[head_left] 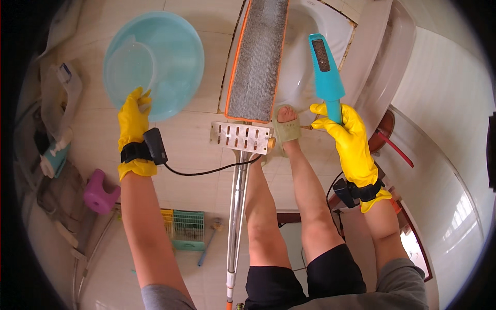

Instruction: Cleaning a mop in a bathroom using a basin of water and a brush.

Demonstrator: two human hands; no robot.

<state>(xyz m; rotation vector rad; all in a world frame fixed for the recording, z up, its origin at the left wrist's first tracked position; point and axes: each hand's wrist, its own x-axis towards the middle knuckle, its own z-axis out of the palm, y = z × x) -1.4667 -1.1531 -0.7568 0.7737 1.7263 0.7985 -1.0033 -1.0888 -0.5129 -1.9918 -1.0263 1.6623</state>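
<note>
Taking the flat mop (257,62) in the middle as the landmark: far to its left, white plastic bags (61,90) lie against the wall, with a white and teal bottle (52,157) below them and a purple stool (98,194) lower still. Nearer the mop, the left hand (133,120), in a yellow glove, is closed on a clear plastic scoop (132,64) held over a light blue basin (168,57) on the tiled floor. Right of the mop, the right hand (345,126) grips a teal brush (325,70) above the white squat toilet (305,57).
</note>
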